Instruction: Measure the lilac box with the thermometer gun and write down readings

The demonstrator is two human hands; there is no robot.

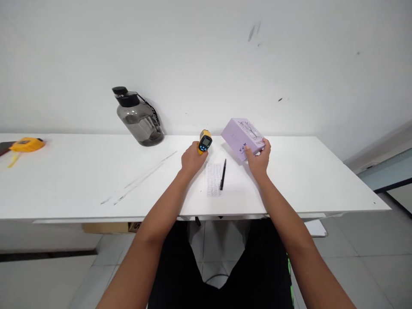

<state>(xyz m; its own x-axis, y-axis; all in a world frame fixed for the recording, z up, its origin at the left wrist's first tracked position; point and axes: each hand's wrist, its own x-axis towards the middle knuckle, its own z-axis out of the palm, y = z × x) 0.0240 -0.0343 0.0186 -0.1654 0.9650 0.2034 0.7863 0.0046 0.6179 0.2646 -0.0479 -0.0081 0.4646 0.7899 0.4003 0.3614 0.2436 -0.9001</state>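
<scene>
My left hand (193, 159) is closed round the grip of a yellow and black infrared thermometer (205, 140), its small screen and blue buttons facing me. To the right, my right hand (259, 161) holds a light purple box (237, 136) by its near right end. The box is tilted, with a printed tree design on one face and small dark marks on another. Between my forearms lie a black pen (223, 175) and a sheet of paper with rows of handwriting (213, 180).
A grey see-through water bottle (138, 120) with a black lid stands near the wall at the left. Farther left on the white table (80, 180) is a yellow-orange tape measure (30, 144) beside a dark object at the picture's edge. Below the table, a cardboard box (105, 228) shows.
</scene>
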